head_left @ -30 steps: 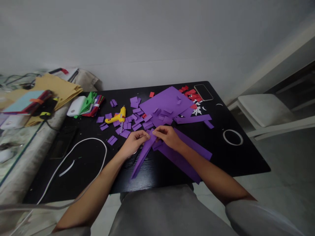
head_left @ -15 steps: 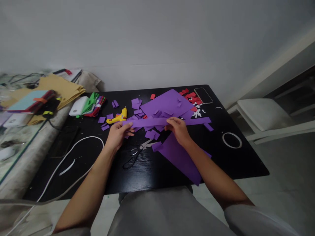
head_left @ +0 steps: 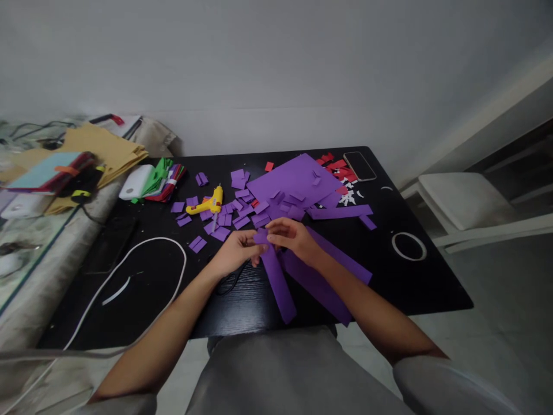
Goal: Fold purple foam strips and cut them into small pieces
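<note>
My left hand (head_left: 237, 252) and my right hand (head_left: 294, 237) meet over the middle of the table, both closed on the upper end of a purple paper strip (head_left: 277, 279). The strip's lower part hangs toward the table's front edge. Beneath my right forearm lies a purple sheet (head_left: 317, 282). Scissors (head_left: 228, 283) rest under my left hand, mostly hidden except for a dark handle. Small purple paper pieces (head_left: 197, 244) are scattered behind and left of my hands, around a yellow glue gun (head_left: 207, 203).
A larger purple sheet (head_left: 289, 178) lies at the back, beside red scraps (head_left: 339, 167), white scraps (head_left: 348, 196) and a phone (head_left: 360, 166). A tape-like ring (head_left: 408, 246) sits at right. A white cable (head_left: 184, 262) loops at left, near coloured paper bundles (head_left: 166, 181).
My hands have come together, lower and nearer the middle. The strip, stretched level between them before, now slants down toward me from their fingers.
</note>
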The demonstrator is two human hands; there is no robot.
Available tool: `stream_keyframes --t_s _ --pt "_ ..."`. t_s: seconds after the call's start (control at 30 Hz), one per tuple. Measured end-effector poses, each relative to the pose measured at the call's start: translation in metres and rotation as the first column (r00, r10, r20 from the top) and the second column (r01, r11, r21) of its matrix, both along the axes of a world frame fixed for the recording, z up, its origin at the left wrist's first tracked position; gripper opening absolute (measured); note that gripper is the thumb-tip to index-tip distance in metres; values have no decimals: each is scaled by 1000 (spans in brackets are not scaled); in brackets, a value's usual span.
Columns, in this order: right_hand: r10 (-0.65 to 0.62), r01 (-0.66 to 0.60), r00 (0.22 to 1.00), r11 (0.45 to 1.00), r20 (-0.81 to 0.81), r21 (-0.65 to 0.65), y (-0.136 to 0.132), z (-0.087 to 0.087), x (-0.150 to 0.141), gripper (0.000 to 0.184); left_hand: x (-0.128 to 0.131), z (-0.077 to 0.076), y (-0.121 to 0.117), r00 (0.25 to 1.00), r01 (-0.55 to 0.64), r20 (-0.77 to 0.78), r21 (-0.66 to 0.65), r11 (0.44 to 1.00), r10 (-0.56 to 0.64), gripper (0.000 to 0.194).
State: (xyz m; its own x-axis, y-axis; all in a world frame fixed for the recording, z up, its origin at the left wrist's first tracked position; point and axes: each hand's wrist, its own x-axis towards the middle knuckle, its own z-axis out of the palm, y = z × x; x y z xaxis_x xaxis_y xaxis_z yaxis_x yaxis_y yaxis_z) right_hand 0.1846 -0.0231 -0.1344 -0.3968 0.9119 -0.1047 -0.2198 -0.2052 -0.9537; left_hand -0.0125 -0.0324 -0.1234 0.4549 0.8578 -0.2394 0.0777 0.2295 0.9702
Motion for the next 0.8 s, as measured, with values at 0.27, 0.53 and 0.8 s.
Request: stream_keyframes --t_s 0.27,0.53,0.8 --pt "-69 66 996 997 61 51 0 -4 -1 25 7 1 -6 996 -68 -44 90 994 72 33" --pt "-103 101 993 994 57 47 -2 -7 -5 25 8 -3 -8 994 -72 -70 114 991 81 32" --pt "-134 133 990 991 45 23 -2 -5 -4 29 6 -4 -9 994 -61 -78 159 985 74 31"
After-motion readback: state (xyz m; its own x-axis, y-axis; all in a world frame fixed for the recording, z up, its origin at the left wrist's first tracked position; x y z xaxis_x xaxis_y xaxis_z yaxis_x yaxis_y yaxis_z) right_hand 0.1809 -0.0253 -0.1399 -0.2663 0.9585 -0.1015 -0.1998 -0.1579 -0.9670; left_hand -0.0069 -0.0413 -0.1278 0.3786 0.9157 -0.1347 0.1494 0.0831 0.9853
